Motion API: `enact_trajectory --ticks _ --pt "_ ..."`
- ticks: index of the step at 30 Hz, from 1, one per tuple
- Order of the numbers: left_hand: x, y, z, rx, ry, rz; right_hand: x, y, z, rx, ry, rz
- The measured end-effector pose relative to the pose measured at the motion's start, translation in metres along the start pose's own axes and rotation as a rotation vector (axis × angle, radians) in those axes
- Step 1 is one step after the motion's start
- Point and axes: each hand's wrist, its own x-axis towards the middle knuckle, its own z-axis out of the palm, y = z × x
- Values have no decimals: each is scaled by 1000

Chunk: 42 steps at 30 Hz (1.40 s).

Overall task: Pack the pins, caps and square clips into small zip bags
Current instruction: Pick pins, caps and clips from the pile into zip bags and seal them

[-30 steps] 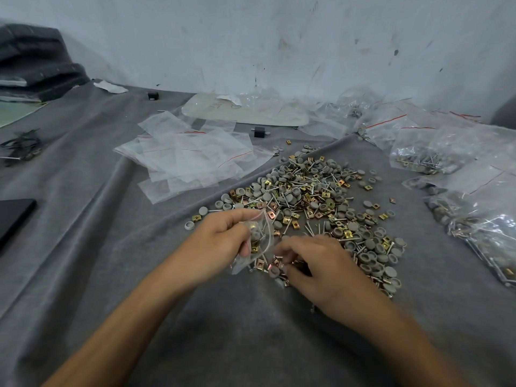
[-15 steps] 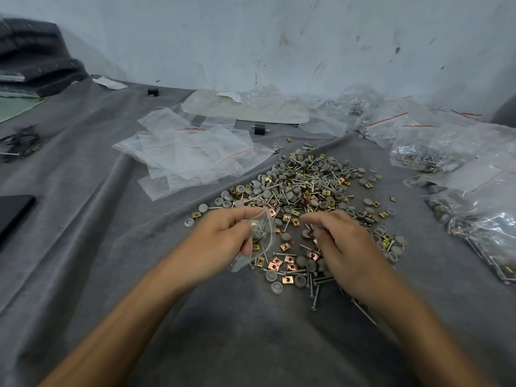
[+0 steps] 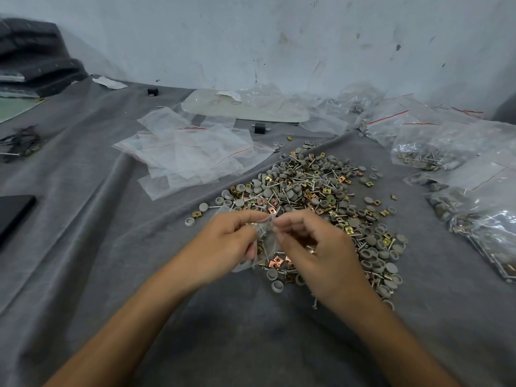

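1. Pinching the small zip bag (image 3: 266, 244) by its mouth, the left hand (image 3: 226, 247) is holding it just over the near edge of the pile (image 3: 312, 191).
2. Back from picking in the pile, the right hand (image 3: 318, 247) is meeting the bag mouth with curled fingertips. I cannot tell whether they are gripping a piece or the bag's lip.
3. Filling is probably continuing, as the bag is looking only part full.

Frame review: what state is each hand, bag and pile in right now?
Small zip bag: some parts inside, held up.
Left hand: pinches it.
Right hand: fingers curled at bag's mouth; contents hidden.
Loose parts pile: unpacked on cloth.
Empty zip bags: lying flat.
Filled bags: lying at right.
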Motion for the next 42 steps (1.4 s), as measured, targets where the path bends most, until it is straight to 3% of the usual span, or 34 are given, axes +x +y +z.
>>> enact_trajectory --ticks 3,8,17,23,34,37,42 --pt "0 -2 -3 -19 23 16 3 4 -10 -50 12 68" --pt "0 -5 -6 -29 37 30 0 9 -11 -492 -200 17" --pt "-1 -3 -7 -12 16 25 -1 7 -3 -682 -281 74" --pt "-1 -2 -7 -4 18 19 0 3 -8 -643 -420 80" --pt "1 -5 -6 -24 18 18 -6 5 -8 -520 -437 10" --pt "2 -7 -7 -37 17 30 -4 4 -8 -387 -385 35" --pt "1 -5 -7 -25 8 48 2 3 -15 -53 -153 108"
